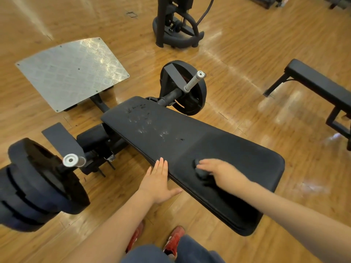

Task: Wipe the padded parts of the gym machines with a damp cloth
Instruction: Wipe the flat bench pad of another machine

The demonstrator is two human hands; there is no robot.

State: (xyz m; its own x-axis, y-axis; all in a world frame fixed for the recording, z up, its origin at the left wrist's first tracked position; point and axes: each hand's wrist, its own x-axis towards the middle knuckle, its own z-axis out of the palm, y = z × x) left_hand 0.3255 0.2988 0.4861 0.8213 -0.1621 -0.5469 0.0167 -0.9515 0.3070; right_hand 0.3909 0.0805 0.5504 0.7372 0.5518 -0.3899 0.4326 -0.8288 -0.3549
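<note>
A long black padded bench (190, 141) of a gym machine runs diagonally from the middle of the view to the lower right. Its far half shows worn, cracked patches. My right hand (218, 170) presses a dark crumpled cloth (200, 170) flat on the near half of the pad, the fingers curled over it. My left hand (159, 179) rests flat on the pad's left edge, fingers together and thumb spread, holding nothing.
Black weight plates (38, 185) sit on a bar at the lower left, another plate (187, 90) behind the pad. A metal tread footplate (72, 73) lies at the upper left. A second black bench (321, 86) stands to the right, a machine base (176, 35) at the top. Wooden floor all around.
</note>
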